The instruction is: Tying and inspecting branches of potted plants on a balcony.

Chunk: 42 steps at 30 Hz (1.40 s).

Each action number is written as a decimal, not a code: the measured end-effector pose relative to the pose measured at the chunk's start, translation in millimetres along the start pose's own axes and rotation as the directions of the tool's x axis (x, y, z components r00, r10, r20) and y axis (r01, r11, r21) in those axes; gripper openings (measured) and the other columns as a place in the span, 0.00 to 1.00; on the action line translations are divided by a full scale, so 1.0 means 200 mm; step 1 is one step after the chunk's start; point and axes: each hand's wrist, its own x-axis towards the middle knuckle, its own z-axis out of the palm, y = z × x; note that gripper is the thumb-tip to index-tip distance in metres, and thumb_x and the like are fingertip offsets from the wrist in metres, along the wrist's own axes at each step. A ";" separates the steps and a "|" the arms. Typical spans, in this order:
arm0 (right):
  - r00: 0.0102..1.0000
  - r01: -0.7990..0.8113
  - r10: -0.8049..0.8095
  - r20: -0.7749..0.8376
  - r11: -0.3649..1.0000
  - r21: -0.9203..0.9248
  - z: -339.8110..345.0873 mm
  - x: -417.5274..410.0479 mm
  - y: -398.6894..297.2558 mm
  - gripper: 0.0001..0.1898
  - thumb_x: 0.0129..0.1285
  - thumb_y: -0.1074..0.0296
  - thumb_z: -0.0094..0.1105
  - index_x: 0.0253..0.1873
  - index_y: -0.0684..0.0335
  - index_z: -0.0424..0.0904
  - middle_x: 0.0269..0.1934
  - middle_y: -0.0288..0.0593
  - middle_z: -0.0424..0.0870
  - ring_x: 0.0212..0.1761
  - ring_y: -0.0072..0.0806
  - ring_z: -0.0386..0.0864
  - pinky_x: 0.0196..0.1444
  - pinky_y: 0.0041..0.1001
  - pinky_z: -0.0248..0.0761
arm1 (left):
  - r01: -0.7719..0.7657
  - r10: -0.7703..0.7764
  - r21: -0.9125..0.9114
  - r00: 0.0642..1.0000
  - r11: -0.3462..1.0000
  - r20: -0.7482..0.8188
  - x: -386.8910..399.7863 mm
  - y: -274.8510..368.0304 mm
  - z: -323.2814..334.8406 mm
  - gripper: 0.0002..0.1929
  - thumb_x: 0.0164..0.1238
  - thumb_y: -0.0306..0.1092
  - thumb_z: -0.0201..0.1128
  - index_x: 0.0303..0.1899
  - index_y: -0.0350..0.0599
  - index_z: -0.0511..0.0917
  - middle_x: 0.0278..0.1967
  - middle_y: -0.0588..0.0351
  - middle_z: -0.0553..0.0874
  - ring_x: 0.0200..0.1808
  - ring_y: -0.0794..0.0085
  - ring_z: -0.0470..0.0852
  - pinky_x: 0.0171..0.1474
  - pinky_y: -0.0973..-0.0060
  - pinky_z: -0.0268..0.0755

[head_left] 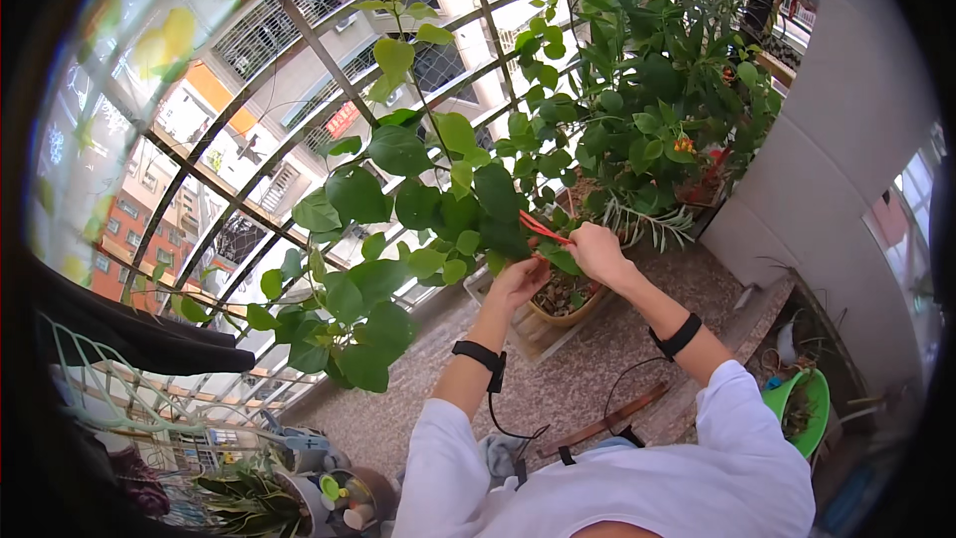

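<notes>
My right hand (597,254) grips a red plastic string (544,227) that runs up and left behind the broad leaves. Close beside it, lower and to the left, my left hand (520,282) has its fingers closed on a red end near the plant's stems; the leaves partly hide what they pinch. A leafy green plant (448,202) spreads up and to the left of both hands. Under them stands a round yellow-brown flowerpot (566,316) with soil in it, resting on a pale tray (532,344).
A metal window grille (328,52) curves along the left and back. Dense potted plants (650,90) with an orange flower stand at the back right, beside a pale wall (829,149). A green plastic container (815,411) is at right; a wooden strip (612,418) lies on the granite-patterned ledge (388,396).
</notes>
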 end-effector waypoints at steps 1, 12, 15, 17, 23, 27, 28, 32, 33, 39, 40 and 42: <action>1.000 -0.004 0.004 -0.001 1.000 -0.002 0.03 0.00 -0.01 0.10 0.55 0.63 0.55 0.33 0.64 0.79 0.25 0.51 0.78 0.30 0.47 0.77 0.35 0.40 0.70 | 0.018 -0.017 0.032 0.999 0.999 -0.035 0.01 -0.01 0.00 0.19 0.60 0.22 0.54 0.51 0.58 0.71 0.39 0.62 0.77 0.40 0.74 0.76 0.42 0.74 0.73; 0.973 -0.218 0.184 0.137 0.553 0.804 0.39 0.00 0.12 0.07 0.56 0.71 0.55 0.36 0.67 0.76 0.24 0.37 0.78 0.23 0.19 0.73 0.25 0.22 0.66 | 0.103 -0.094 0.153 0.993 0.983 -0.070 -0.02 0.01 0.05 0.11 0.59 0.26 0.56 0.44 0.51 0.75 0.37 0.63 0.79 0.36 0.77 0.76 0.34 0.78 0.72; 0.960 -0.279 0.160 0.231 0.439 0.854 0.40 0.01 0.13 0.04 0.58 0.73 0.53 0.37 0.66 0.73 0.24 0.34 0.76 0.23 0.17 0.71 0.24 0.20 0.64 | 0.076 -0.054 0.205 0.993 0.976 -0.109 -0.02 0.02 0.04 0.11 0.59 0.24 0.55 0.43 0.51 0.75 0.37 0.62 0.79 0.36 0.76 0.75 0.35 0.77 0.72; 0.951 -0.308 0.129 0.280 0.418 0.854 0.41 0.02 0.12 0.03 0.58 0.73 0.53 0.36 0.65 0.72 0.24 0.33 0.75 0.22 0.17 0.71 0.23 0.19 0.64 | 0.079 -0.055 0.230 0.993 0.970 -0.108 0.02 0.02 -0.03 0.14 0.59 0.24 0.55 0.45 0.52 0.74 0.38 0.61 0.78 0.38 0.74 0.76 0.36 0.76 0.72; 0.974 -0.163 0.223 0.040 0.571 0.805 0.44 0.02 0.12 0.04 0.55 0.72 0.57 0.33 0.64 0.71 0.22 0.32 0.73 0.22 0.16 0.68 0.24 0.20 0.63 | 0.048 -0.030 0.182 0.995 0.982 -0.097 0.01 0.02 -0.01 0.16 0.59 0.23 0.54 0.48 0.52 0.71 0.38 0.59 0.78 0.41 0.69 0.79 0.41 0.72 0.75; 0.971 -0.237 0.093 0.218 0.431 0.871 0.41 0.00 0.05 0.08 0.53 0.68 0.60 0.33 0.65 0.72 0.22 0.30 0.72 0.23 0.15 0.68 0.25 0.20 0.64 | 0.011 0.012 0.175 0.992 0.984 -0.129 -0.03 0.04 0.07 0.14 0.57 0.20 0.54 0.45 0.48 0.74 0.38 0.57 0.79 0.36 0.72 0.79 0.37 0.74 0.73; 0.978 -0.206 0.054 0.202 0.415 0.886 0.40 0.00 0.04 0.09 0.54 0.67 0.59 0.37 0.64 0.74 0.24 0.30 0.74 0.25 0.14 0.70 0.27 0.18 0.63 | 0.008 0.012 0.158 0.992 0.987 -0.126 -0.03 0.04 0.08 0.14 0.57 0.20 0.54 0.45 0.48 0.74 0.39 0.57 0.79 0.36 0.72 0.79 0.37 0.75 0.73; 0.996 -0.088 0.045 0.075 0.515 0.853 0.39 -0.01 0.03 0.10 0.53 0.66 0.58 0.36 0.65 0.72 0.25 0.37 0.76 0.26 0.21 0.72 0.30 0.24 0.65 | -0.011 0.041 0.226 0.991 0.974 -0.129 -0.02 0.04 0.08 0.13 0.57 0.24 0.56 0.44 0.49 0.72 0.36 0.59 0.79 0.36 0.72 0.78 0.34 0.75 0.74; 0.996 -0.087 0.042 0.076 0.513 0.854 0.39 -0.01 0.03 0.10 0.53 0.66 0.58 0.36 0.65 0.72 0.25 0.37 0.76 0.26 0.21 0.72 0.30 0.24 0.65 | -0.013 0.044 0.226 0.990 0.974 -0.132 -0.01 0.03 0.06 0.13 0.57 0.24 0.56 0.44 0.49 0.72 0.36 0.59 0.79 0.36 0.72 0.78 0.34 0.75 0.74; 0.993 -0.057 0.113 -0.034 0.713 0.699 0.36 -0.03 0.03 0.13 0.54 0.59 0.55 0.38 0.63 0.71 0.28 0.50 0.75 0.30 0.41 0.74 0.33 0.31 0.65 | -0.025 0.102 0.271 0.957 0.962 -0.272 0.02 0.03 0.02 0.09 0.57 0.25 0.57 0.40 0.48 0.72 0.34 0.61 0.80 0.33 0.74 0.79 0.27 0.78 0.71; 0.996 -0.057 0.091 -0.009 0.695 0.717 0.36 -0.03 0.05 0.12 0.55 0.62 0.56 0.40 0.63 0.71 0.29 0.43 0.76 0.30 0.29 0.73 0.33 0.25 0.65 | -0.026 0.114 0.279 0.947 0.960 -0.302 0.02 0.02 0.04 0.09 0.57 0.25 0.57 0.40 0.48 0.72 0.33 0.61 0.80 0.32 0.74 0.79 0.25 0.78 0.71; 0.998 -0.057 0.067 0.016 0.675 0.736 0.36 -0.03 0.06 0.12 0.57 0.64 0.57 0.42 0.64 0.72 0.29 0.36 0.77 0.31 0.16 0.72 0.33 0.20 0.66 | -0.028 0.127 0.287 0.935 0.957 -0.332 0.00 0.02 0.08 0.09 0.58 0.25 0.57 0.39 0.48 0.72 0.32 0.60 0.80 0.31 0.74 0.79 0.24 0.79 0.71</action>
